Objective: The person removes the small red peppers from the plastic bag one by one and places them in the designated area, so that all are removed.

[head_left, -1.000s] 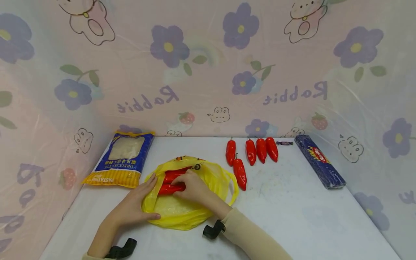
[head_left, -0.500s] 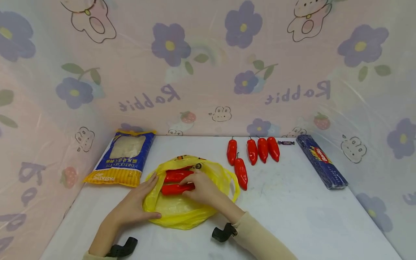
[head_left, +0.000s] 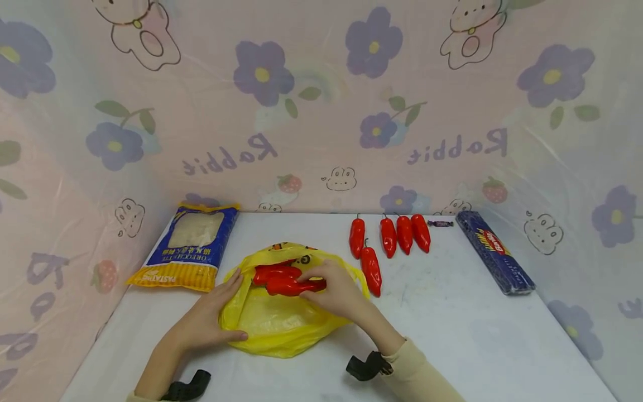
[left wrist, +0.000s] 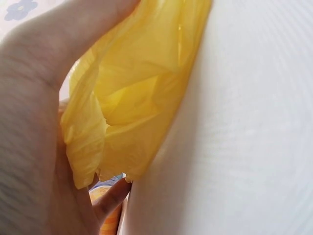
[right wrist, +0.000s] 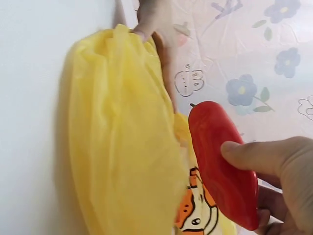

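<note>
A yellow plastic bag [head_left: 281, 335] lies on the table with its mouth spread. My left hand [head_left: 208, 321] rests against its left side, fingers and thumb extended; in the left wrist view, the bag [left wrist: 142, 117] lies across that hand [left wrist: 29, 107]. With thumb and fingers, my right hand [head_left: 341, 293] pinches a red pepper [head_left: 288, 287] at the bag's mouth. Just behind it another red pepper [head_left: 271, 272] shows inside the bag. The right wrist view has the held pepper [right wrist: 220, 156] between the thumb and fingers of that hand [right wrist: 288, 171], beside the bag [right wrist: 122, 137].
Several red peppers [head_left: 388, 237] lie at the back, right of the bag, one of them [head_left: 371, 271] near its right edge. A small wrapped candy [head_left: 440, 224] and a dark blue spaghetti pack [head_left: 494, 254] are farther right. A blue and yellow pasta bag [head_left: 186, 245] lies back left.
My right hand has shifted to the right, bringing the pinched pepper with it, away from the bag's left side. The left hand has stayed in place against the bag.
</note>
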`<state>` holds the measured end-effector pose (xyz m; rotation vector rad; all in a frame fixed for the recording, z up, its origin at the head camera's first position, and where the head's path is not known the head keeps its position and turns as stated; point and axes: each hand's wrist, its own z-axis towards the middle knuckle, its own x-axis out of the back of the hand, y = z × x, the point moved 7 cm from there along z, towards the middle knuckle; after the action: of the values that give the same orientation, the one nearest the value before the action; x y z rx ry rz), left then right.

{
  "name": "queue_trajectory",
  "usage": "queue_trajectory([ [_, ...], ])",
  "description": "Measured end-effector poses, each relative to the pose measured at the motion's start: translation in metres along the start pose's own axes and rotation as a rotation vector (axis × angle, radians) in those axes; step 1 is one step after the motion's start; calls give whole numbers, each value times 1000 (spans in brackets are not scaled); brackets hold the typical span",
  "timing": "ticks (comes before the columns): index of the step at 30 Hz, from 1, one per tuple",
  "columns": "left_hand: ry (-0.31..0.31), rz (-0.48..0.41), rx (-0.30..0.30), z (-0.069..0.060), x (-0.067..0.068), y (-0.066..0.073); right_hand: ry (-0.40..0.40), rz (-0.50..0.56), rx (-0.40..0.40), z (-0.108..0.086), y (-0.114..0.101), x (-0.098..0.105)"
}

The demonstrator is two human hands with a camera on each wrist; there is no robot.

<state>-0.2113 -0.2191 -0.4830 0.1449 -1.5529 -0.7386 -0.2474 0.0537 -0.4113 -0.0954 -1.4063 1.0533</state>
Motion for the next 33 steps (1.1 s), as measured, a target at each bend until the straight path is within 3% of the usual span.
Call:
queue_trajectory([
  [9,-1,-8,-5,1,-3,-3,149,57,17,-9,2,41],
  [20,3,-9,-5,0,-4,-4,273,39,-44,-20,25,71],
  [25,1,-8,1,1,-5,-5,345,22,-129,-32,45,91],
  [33,-12,-10,10,1,-4,-4,439,-9,-344,-62,95,119],
])
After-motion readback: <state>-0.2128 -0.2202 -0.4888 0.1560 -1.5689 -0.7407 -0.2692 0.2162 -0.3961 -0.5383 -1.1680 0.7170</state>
